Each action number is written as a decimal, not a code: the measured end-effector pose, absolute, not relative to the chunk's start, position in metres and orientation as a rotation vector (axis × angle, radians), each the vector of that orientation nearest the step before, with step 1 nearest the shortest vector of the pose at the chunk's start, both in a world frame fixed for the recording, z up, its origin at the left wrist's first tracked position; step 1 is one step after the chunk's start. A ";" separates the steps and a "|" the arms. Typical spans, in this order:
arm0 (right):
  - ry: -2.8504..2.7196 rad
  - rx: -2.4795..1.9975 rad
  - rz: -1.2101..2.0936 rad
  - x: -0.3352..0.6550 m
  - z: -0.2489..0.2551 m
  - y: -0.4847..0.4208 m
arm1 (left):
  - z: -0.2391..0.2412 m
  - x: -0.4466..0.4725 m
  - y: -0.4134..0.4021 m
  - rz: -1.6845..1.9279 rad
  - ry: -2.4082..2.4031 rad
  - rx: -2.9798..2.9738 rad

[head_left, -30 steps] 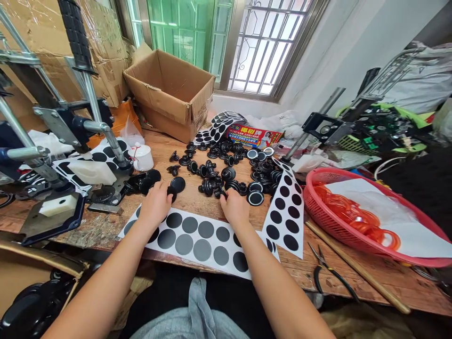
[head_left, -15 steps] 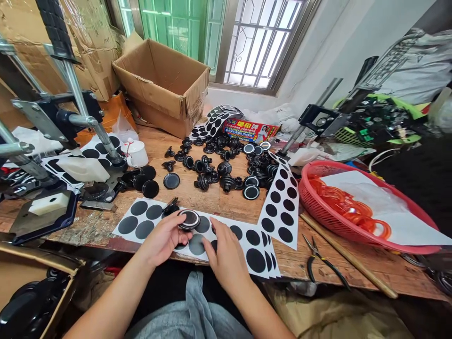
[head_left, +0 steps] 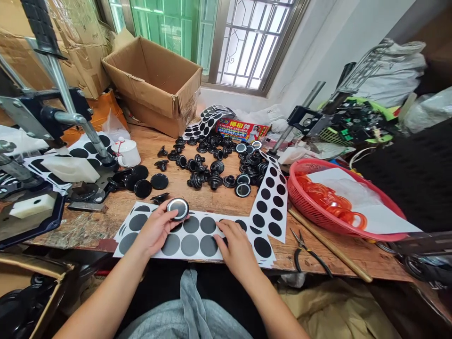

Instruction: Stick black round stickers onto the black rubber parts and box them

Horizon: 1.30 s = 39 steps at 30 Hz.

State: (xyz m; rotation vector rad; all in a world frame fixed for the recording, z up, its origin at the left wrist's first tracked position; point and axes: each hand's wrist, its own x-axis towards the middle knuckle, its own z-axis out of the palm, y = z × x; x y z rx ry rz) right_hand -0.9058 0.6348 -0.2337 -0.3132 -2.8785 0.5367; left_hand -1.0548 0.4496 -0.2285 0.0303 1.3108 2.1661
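A round black knob [head_left: 178,209] with a silvery ring on its face is pinched in my left hand [head_left: 153,231], its face turned up toward me. Under both hands lies a white sheet [head_left: 199,235] of round dark stickers, stacked on others along the table's front edge. My right hand [head_left: 237,245] rests over the right part of this sheet, thumb and fingers apart, fingertips at the stickers and nothing seen between them. Just behind my left hand, another black knob [head_left: 159,198] lies on its side. Several more knobs [head_left: 216,167] are scattered farther back.
A narrow sticker strip [head_left: 267,194] slants at right, beside a red basket [head_left: 348,235] of orange rings. Pliers [head_left: 302,242] and a wooden stick [head_left: 332,247] lie nearby. A lever press [head_left: 76,117], white cup [head_left: 127,153] and cardboard box [head_left: 141,94] stand left and behind.
My left hand has tilted the knob so its ringed face shows more, and moved it a little up and left. My right hand stays over the sheet. The whole view has shifted slightly.
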 end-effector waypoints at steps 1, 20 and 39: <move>-2.883 -0.364 0.527 -0.915 -0.232 0.628 | -0.230 -1.050 0.454 2.154 1.284 0.052; -2.871 -0.592 0.750 -0.962 -0.234 0.620 | -0.252 -1.039 0.469 2.104 1.186 0.090; -2.803 -0.706 0.730 -0.857 -0.232 0.687 | -0.221 -0.993 0.537 1.889 1.122 0.244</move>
